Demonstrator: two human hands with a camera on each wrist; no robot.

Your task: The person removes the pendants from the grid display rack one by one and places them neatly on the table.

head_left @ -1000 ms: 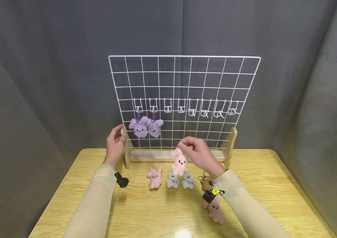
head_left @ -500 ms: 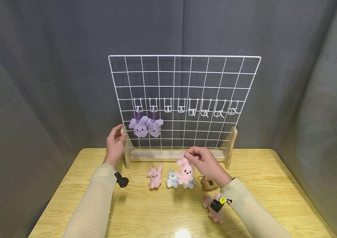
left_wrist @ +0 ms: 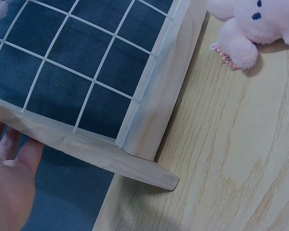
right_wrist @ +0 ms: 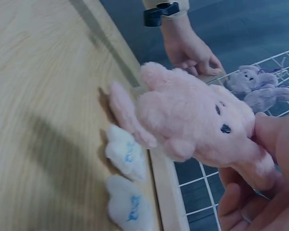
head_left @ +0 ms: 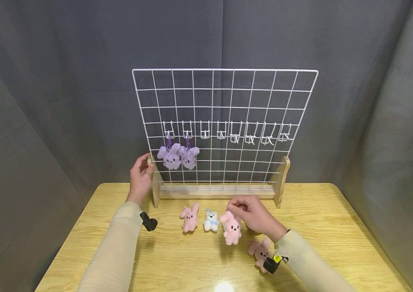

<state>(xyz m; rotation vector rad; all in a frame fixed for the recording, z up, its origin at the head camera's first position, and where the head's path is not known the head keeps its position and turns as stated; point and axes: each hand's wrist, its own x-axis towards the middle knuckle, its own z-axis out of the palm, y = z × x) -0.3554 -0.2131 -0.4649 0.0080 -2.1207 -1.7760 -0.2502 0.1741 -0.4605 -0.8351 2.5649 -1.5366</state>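
Observation:
My right hand point(head_left: 257, 215) pinches a pink plush bunny point(head_left: 232, 230) at its top, and it hangs upright low over the table. In the right wrist view the bunny point(right_wrist: 183, 108) fills the middle, with the fingers of my right hand point(right_wrist: 272, 187) at its ear. My left hand point(head_left: 141, 181) grips the left wooden upright point(head_left: 155, 188) of the white wire rack point(head_left: 212, 107). The left wrist view has my left hand point(left_wrist: 12, 185) with its fingers round behind that wood point(left_wrist: 82, 148). A brown plush is mostly hidden by my right hand.
Two purple plushes point(head_left: 172, 159) hang from the leftmost hooks; several white hooks point(head_left: 251, 134) continue rightward. On the table point(head_left: 188, 263) lie a pink bunny point(head_left: 190, 219), a pale bear point(head_left: 211, 221) and another pink bunny point(head_left: 261, 253) by my right wrist. The second bear point(right_wrist: 130, 204) shows in the right wrist view.
My right hand has moved down and to the right with the pink bunny, away from the rack, so the bunny now covers the second bear in the head view. My left hand has stayed put.

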